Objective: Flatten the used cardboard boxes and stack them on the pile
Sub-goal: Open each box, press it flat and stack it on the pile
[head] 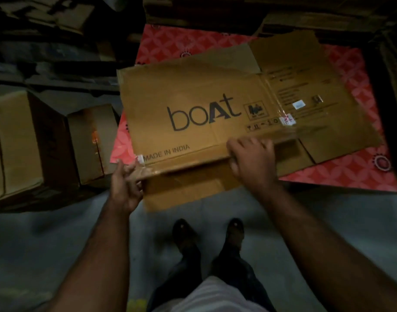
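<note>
Boat carton (193,104) laid flattened on red patterned sheet (355,167), near flap overhanging floor. Right hand (251,158) curled over near crease; left hand (125,183) relaxed at corner, fingers loose. Crease best pressed evenly before release.

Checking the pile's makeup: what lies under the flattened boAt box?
Under the boAt box lies a red patterned sheet, showing at its edges. Whatever the pile holds beneath that is covered.

Matt brown cardboard box (193,104) with glossy tape strips (290,122) on patterned red sheet (350,176).
</note>
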Available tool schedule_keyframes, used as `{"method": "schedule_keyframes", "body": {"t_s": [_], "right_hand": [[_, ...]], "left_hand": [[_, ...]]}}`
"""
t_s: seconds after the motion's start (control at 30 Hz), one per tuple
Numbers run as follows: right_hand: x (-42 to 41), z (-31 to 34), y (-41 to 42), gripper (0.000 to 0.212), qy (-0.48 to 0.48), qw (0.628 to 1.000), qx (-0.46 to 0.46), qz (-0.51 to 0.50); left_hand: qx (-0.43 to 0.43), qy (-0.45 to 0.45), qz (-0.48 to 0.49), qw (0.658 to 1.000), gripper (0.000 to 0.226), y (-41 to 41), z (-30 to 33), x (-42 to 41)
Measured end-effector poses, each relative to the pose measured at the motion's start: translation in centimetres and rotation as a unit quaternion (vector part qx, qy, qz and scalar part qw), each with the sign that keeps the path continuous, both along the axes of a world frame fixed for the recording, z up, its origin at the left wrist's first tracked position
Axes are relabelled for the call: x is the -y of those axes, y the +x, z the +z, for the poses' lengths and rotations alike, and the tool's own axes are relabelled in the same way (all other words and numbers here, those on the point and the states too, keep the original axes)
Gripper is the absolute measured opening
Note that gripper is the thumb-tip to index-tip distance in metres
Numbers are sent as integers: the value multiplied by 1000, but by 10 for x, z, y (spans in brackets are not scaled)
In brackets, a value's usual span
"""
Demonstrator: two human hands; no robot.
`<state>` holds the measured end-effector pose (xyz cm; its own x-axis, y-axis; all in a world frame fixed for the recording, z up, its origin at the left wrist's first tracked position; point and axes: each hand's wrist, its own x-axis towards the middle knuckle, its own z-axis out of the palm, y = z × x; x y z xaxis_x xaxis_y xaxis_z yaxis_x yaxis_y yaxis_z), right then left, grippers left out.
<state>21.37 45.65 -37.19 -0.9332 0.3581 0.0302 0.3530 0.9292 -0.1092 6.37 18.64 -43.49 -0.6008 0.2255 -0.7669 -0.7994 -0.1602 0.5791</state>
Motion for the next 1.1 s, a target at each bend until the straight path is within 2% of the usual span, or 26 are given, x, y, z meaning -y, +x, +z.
{"method": "schedule_keyframes", "body": {"t_s": [0.13,0.23,0.3,0.37,0.43,0.47,0.5,0.57,0.63,0.67,0.7,0.77,0.9,1.0,1.1], "right_hand": [[14,-62,55,55,-45,992,117,13],[12,-71,64,70,-107,979,170,23],[6,-71,64,72,-164,971,174,14],[-1,-68,67,64,-224,971,82,-30],[-16,-67,74,60,-267,949,-74,-150],[-27,-65,77,61,-310,910,-132,-241],[-43,-63,81,66,-369,848,-183,-333],[-74,-51,87,66,-487,684,-292,-457],[-99,-28,91,43,-573,544,-376,-484],[-109,-15,95,30,-609,497,-385,-483],[-121,-9,100,22,-638,462,-382,-483],[-147,-7,110,26,-679,415,-370,-480],[-190,-7,120,45,-714,374,-326,-494],[-207,-15,122,65,-722,355,-296,-515],[-214,-20,123,70,-735,318,-294,-522]], "left_hand": [[29,11,18,999,67,42,-8,11],[32,11,64,997,62,73,-9,12],[29,11,98,995,54,87,-6,11],[20,23,141,989,52,99,-2,7],[0,44,176,983,46,109,3,-4],[-8,48,188,981,44,114,6,-11],[-10,49,198,979,47,120,8,-19],[-7,57,199,978,70,132,9,-41],[-16,68,173,982,106,142,11,-66],[-18,71,157,985,119,146,13,-79],[-23,81,143,986,120,149,13,-94],[-37,104,125,986,107,157,14,-127],[-54,99,108,988,87,173,14,-177],[-32,77,101,991,63,178,18,-185],[-29,64,128,989,55,178,19,-181]]}}
